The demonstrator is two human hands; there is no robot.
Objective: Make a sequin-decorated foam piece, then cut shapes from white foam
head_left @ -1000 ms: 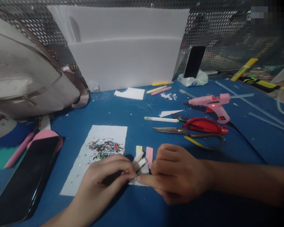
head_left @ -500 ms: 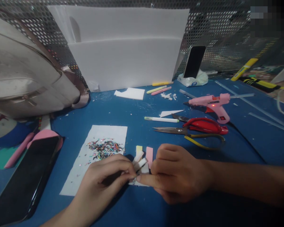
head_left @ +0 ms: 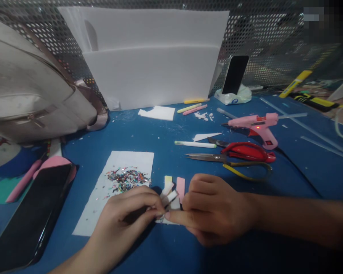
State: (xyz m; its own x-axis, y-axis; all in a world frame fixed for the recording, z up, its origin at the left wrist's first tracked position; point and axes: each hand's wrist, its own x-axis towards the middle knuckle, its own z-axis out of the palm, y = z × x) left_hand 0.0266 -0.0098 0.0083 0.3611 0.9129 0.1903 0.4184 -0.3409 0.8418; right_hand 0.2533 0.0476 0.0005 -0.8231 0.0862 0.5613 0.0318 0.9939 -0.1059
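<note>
My left hand (head_left: 128, 215) is closed in a pinch, thumb and forefinger pressed together on a small white foam strip (head_left: 170, 198) with glittery bits at its near end. My right hand (head_left: 214, 211) has its index finger stretched to touch the near end of this piece. Its other fingers are curled, and whatever they may hold is hidden. Just behind the fingertips are a pink strip (head_left: 180, 188) and a yellow strip (head_left: 168, 179), with more white pieces around them. Left of these, multicoloured glittery bits (head_left: 127, 179) lie heaped on a white sheet (head_left: 133, 158), partly behind my left hand.
Scissors (head_left: 205, 156) and red-handled pliers (head_left: 248, 151) lie beyond my right hand, near a pink glue gun (head_left: 254, 123) with its light on. A capped marker (head_left: 194, 144) lies alongside. Phones (head_left: 31, 217), a backpack (head_left: 31, 87) and a white upright board (head_left: 154, 72) surround the work.
</note>
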